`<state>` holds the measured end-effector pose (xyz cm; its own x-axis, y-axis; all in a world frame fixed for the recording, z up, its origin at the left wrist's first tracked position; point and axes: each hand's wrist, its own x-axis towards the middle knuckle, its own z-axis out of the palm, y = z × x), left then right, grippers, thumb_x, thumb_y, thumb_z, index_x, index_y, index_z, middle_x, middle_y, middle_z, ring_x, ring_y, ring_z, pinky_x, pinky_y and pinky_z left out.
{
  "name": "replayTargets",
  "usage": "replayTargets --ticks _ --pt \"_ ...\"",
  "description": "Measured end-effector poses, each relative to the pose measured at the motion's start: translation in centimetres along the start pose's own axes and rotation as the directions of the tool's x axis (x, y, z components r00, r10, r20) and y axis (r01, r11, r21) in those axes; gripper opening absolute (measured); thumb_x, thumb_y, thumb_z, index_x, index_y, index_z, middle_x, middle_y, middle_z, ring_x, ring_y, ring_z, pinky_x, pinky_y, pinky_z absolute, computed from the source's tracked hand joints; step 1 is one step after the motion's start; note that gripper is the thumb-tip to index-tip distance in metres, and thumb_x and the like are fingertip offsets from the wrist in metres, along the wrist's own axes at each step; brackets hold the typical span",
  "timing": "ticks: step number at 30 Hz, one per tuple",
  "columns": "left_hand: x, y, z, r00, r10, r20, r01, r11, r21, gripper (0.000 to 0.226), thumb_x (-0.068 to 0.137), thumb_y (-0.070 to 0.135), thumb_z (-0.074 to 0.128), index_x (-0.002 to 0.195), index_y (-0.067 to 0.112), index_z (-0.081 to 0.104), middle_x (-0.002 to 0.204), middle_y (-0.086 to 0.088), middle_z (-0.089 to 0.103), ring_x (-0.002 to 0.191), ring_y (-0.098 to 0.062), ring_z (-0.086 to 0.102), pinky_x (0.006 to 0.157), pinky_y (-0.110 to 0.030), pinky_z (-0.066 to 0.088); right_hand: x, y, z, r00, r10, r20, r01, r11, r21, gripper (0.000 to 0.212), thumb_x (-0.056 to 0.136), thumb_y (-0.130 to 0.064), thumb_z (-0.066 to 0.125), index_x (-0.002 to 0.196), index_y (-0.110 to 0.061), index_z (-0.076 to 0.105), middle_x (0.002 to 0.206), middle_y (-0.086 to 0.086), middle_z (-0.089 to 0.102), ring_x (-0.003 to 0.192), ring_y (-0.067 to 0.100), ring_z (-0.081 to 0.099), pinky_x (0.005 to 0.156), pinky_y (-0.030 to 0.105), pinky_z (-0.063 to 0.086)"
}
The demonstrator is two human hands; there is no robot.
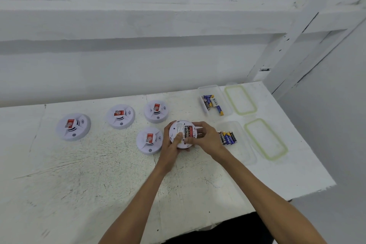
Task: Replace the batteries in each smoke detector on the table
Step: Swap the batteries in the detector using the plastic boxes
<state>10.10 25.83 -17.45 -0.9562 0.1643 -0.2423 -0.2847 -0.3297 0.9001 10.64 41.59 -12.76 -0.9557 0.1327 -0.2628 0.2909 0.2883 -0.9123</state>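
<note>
While the left hand [170, 149] is gripping the light, stiff detector [178, 127] by its rim, the right hand [208, 139] is seemingly pinching a battery [188, 132].

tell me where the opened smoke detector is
Head view, just right of centre: the opened smoke detector is gripped by the left hand and right hand, between a face-up detector to its left and the near battery container to its right.

4 white detectors [73, 127] with red labels [70, 123] left of the left hand [170, 152]; black, blue and yellow batteries [227, 137] right of the right hand [208, 140]; green-rimmed lids [265, 138]
</note>
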Motion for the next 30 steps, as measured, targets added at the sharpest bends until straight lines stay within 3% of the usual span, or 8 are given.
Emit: replayTargets --ticks 3,7,11,13,17,20,25,30 --pt "-0.1 0.1 0.0 1.000 0.004 0.001 -0.004 1.000 0.015 0.047 0.103 0.021 0.060 0.147 0.025 0.043 0.139 -0.010 0.060 0.119 -0.034 0.066 0.077 -0.049 0.062 0.0 -0.1 0.0 0.998 0.058 -0.011 -0.057 0.993 0.108 0.056 0.065 -0.020 0.094 0.113 -0.021 0.066 0.101 0.000 0.075 0.088 0.015 0.073 0.069 0.029 0.061" --pt "-0.4 0.2 0.1 1.000 -0.002 -0.021 0.002 1.000 -0.022 0.047 0.101 0.023 0.062 0.145 0.024 0.044 0.132 -0.008 0.065 0.113 -0.036 0.069 0.070 -0.044 0.063 -0.3 -0.6 0.6 0.988 -0.075 -0.132 0.060 0.991 -0.116 0.023 0.093 -0.036 0.068 0.112 -0.024 0.071 0.095 -0.008 0.076 0.082 -0.001 0.071 0.074 0.024 0.061" --pt "-0.5 -0.1 0.1 0.998 -0.012 -0.060 0.009 0.998 -0.060 0.046 0.104 0.016 0.057 0.147 0.027 0.045 0.134 -0.001 0.065 0.122 -0.030 0.064 0.074 -0.040 0.062 -0.5 -0.1 1.6 0.967 -0.076 -0.242 0.021 0.975 -0.221 0.033 0.106 -0.026 0.039 0.123 -0.016 0.066 0.116 0.000 0.071 0.105 0.008 0.065 0.092 0.028 0.054" --pt "-0.3 -0.3 0.0 0.997 0.000 -0.073 -0.002 0.999 -0.039 0.049 0.103 0.021 0.061 0.148 0.029 0.044 0.140 -0.002 0.062 0.127 -0.029 0.061 0.082 -0.045 0.061 -1.0 0.8 2.0 0.965 -0.147 -0.215 0.061 0.931 -0.360 0.034 0.102 -0.018 0.044 0.134 -0.011 0.056 0.130 0.005 0.061 0.118 0.016 0.055 0.095 0.025 0.046" --pt "-0.2 -0.7 -0.1 0.996 0.033 -0.083 -0.034 0.999 -0.011 0.051 0.099 0.025 0.062 0.147 0.032 0.046 0.145 0.000 0.058 0.135 -0.025 0.055 0.103 -0.056 0.053 -1.9 2.9 3.1 0.947 -0.281 -0.156 0.136 0.790 -0.597 0.047 0.096 -0.030 0.053 0.138 -0.009 0.049 0.135 0.008 0.052 0.123 0.025 0.043 0.096 0.033 0.045" --pt "-0.2 -0.8 0.0 0.996 0.021 -0.090 -0.029 0.996 -0.085 0.056 0.094 0.023 0.061 0.148 0.027 0.047 0.145 -0.004 0.057 0.135 -0.025 0.054 0.107 -0.059 0.049 -1.4 3.5 3.0 0.946 -0.267 -0.182 0.037 0.648 -0.761 0.049 0.095 -0.030 0.061 0.136 -0.005 0.051 0.128 0.015 0.058 0.115 0.032 0.050 0.092 0.040 0.047" --pt "-0.1 -0.8 0.0 0.995 0.005 -0.099 -0.026 0.976 -0.217 0.057 0.097 0.027 0.050 0.153 0.022 0.041 0.150 -0.011 0.053 0.139 -0.033 0.050 0.105 -0.063 0.048 -1.3 3.2 2.9 0.943 -0.300 -0.143 0.037 0.523 -0.851 0.052 0.090 -0.043 0.065 0.126 -0.006 0.057 0.113 0.013 0.063 0.099 0.029 0.054 0.081 0.036 0.046" --pt "-0.1 -0.5 0.1 0.993 0.001 -0.118 -0.035 0.957 -0.287 0.052 0.101 0.017 0.042 0.152 0.028 0.044 0.150 -0.008 0.054 0.137 -0.033 0.052 0.094 -0.054 0.057 -1.9 2.2 3.3 0.955 -0.188 -0.230 -0.039 0.687 -0.726 0.056 0.090 -0.044 0.064 0.126 -0.003 0.052 0.116 0.016 0.056 0.104 0.029 0.050 0.083 0.032 0.039"
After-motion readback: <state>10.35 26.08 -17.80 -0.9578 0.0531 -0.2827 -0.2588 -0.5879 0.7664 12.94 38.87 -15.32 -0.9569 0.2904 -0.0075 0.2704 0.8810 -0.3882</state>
